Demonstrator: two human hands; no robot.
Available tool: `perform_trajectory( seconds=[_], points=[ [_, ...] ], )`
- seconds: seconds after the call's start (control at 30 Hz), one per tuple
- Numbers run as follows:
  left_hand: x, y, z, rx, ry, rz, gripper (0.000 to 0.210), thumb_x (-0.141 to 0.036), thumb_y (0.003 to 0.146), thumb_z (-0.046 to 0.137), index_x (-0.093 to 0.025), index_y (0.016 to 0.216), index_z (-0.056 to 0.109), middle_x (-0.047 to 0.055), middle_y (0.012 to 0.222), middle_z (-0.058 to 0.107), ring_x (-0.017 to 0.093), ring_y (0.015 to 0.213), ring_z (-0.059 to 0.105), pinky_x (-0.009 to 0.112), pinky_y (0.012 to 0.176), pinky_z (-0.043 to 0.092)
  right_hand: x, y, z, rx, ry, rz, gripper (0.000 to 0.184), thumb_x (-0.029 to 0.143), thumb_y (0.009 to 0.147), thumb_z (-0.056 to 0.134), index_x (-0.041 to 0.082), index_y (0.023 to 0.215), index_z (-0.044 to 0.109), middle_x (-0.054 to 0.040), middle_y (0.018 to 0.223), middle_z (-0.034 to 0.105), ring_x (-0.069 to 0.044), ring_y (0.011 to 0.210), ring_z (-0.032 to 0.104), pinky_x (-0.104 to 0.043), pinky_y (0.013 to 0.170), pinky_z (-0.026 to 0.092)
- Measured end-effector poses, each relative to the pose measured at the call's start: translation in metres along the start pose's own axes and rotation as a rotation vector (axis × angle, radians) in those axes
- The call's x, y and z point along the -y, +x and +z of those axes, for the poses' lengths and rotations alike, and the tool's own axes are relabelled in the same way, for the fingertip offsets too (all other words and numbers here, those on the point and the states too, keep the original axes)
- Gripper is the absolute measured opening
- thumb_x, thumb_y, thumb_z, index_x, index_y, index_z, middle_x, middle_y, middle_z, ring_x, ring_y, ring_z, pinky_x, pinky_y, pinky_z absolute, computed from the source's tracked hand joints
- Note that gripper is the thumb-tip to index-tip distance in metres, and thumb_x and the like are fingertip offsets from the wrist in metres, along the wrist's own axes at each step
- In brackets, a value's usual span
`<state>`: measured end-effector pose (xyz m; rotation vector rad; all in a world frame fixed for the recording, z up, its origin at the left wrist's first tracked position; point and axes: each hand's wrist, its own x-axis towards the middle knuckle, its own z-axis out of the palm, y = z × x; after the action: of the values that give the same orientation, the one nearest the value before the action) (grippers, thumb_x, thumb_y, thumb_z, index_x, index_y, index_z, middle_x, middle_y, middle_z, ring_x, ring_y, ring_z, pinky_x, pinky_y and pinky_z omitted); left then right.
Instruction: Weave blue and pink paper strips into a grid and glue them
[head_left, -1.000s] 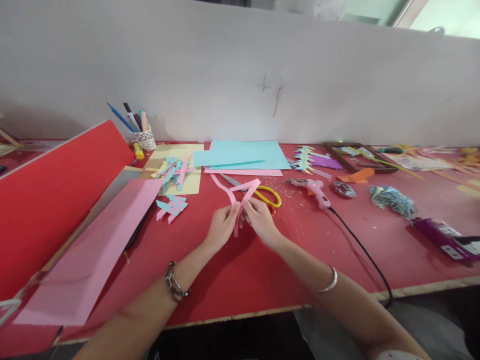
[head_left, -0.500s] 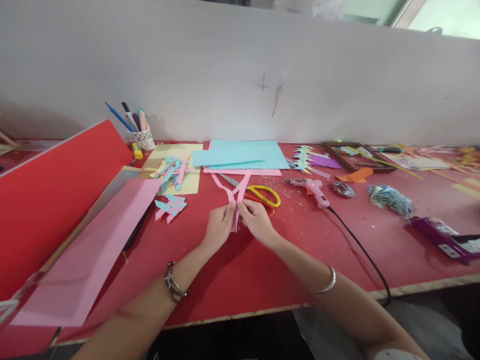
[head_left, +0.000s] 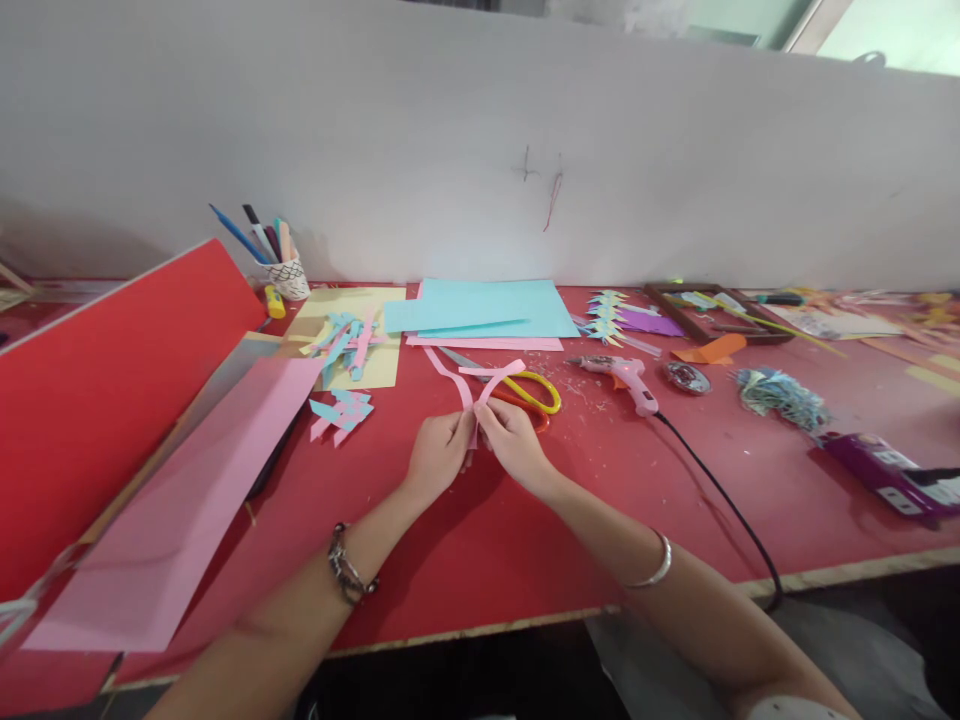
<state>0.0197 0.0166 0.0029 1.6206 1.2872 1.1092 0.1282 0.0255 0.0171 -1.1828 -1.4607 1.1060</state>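
Pink paper strips point(head_left: 453, 377) are pinched between both hands over the middle of the red table. My left hand point(head_left: 439, 450) closes on the strip that runs up to the left. In my right hand point(head_left: 513, 440), thumb and fingers grip the strip whose upper part point(head_left: 498, 381) curls to the right. The two hands almost touch, and the lower ends of the strips partly show below the thumbs. Just behind lie scissors point(head_left: 541, 390) with yellow and orange handles, their blades partly covered by the paper.
Blue sheets point(head_left: 487, 308) lie at the back. Left are paper scraps point(head_left: 346, 345), a woven piece point(head_left: 343, 413), a long pink sheet point(head_left: 180, 500) and a pen cup point(head_left: 286, 276). Right are a pink glue gun point(head_left: 626, 378) with its cord, a tape roll point(head_left: 686, 377) and a purple power strip point(head_left: 885, 475).
The right strip's upper part has bent over and curled to the right, where it stood straighter before. Both hands have stayed nearly in place.
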Motion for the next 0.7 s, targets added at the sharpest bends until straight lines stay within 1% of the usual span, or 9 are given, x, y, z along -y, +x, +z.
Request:
perform_trajectory(
  seconds=[0.1,0.23,0.3,0.4,0.5,0.6,0.7],
  points=[
    [-0.0017,-0.0006,-0.0005,-0.038,0.017,0.019,0.049,-0.048,0.082,0.032,-0.02,0.043,0.039,-0.004,0.034,0.041,0.009,0.033,0.042,0.021,0.041,0.031,-0.0007,-0.0002,0.0004,0.017,-0.022,0.0,0.03,0.027,0.073,0.042,0.02,0.045,0.037,0.0065,0.041,0.037,-0.006,0.04,0.034,-0.022,0.043,0.026],
    [-0.0021,-0.0001,-0.0009,-0.081,0.016,0.029,0.048,-0.046,0.084,0.028,-0.021,0.044,0.036,-0.004,0.036,0.04,0.009,0.034,0.04,0.021,0.042,0.031,-0.0038,0.0007,0.0001,0.006,-0.032,0.013,0.03,0.027,0.073,0.042,0.02,0.045,0.035,0.0069,0.04,0.035,-0.006,0.039,0.031,-0.021,0.041,0.023],
    [-0.0017,0.0005,-0.0012,-0.077,0.008,0.03,0.049,-0.047,0.084,0.027,-0.021,0.044,0.036,-0.004,0.036,0.04,0.009,0.034,0.04,0.021,0.041,0.031,-0.0047,0.001,-0.0004,-0.008,-0.025,0.019,0.029,0.029,0.073,0.041,0.02,0.047,0.034,0.0074,0.039,0.034,-0.005,0.038,0.03,-0.021,0.04,0.022],
    [-0.0011,0.0015,-0.0015,-0.032,0.003,0.038,0.048,-0.049,0.083,0.029,-0.021,0.046,0.04,-0.004,0.036,0.041,0.009,0.034,0.04,0.021,0.04,0.031,-0.0042,0.0011,-0.0013,-0.015,-0.003,0.019,0.028,0.033,0.075,0.038,0.021,0.05,0.037,0.0075,0.04,0.035,-0.005,0.037,0.029,-0.021,0.039,0.022],
    [-0.0007,0.0018,-0.0017,-0.005,0.017,0.054,0.045,-0.046,0.082,0.032,-0.02,0.048,0.044,-0.005,0.036,0.042,0.01,0.034,0.04,0.022,0.042,0.032,-0.0036,0.0009,-0.0012,-0.004,0.011,0.011,0.03,0.039,0.075,0.038,0.021,0.052,0.037,0.0065,0.042,0.038,-0.006,0.038,0.031,-0.021,0.039,0.024],
    [-0.0004,0.0013,-0.0022,-0.024,0.035,0.064,0.043,-0.043,0.082,0.032,-0.02,0.047,0.042,-0.005,0.036,0.04,0.01,0.035,0.039,0.022,0.044,0.031,-0.0039,0.0006,0.0001,0.029,0.005,-0.008,0.032,0.041,0.074,0.044,0.02,0.05,0.039,0.0054,0.043,0.04,-0.007,0.04,0.035,-0.021,0.04,0.026],
    [-0.0005,0.0008,-0.0023,-0.068,0.043,0.065,0.043,-0.043,0.081,0.033,-0.02,0.046,0.04,-0.005,0.037,0.039,0.01,0.037,0.038,0.023,0.044,0.029,-0.0039,0.0001,0.0009,0.057,-0.009,-0.022,0.033,0.04,0.074,0.045,0.02,0.048,0.04,0.0054,0.042,0.038,-0.007,0.041,0.035,-0.021,0.041,0.026]
  ],
)
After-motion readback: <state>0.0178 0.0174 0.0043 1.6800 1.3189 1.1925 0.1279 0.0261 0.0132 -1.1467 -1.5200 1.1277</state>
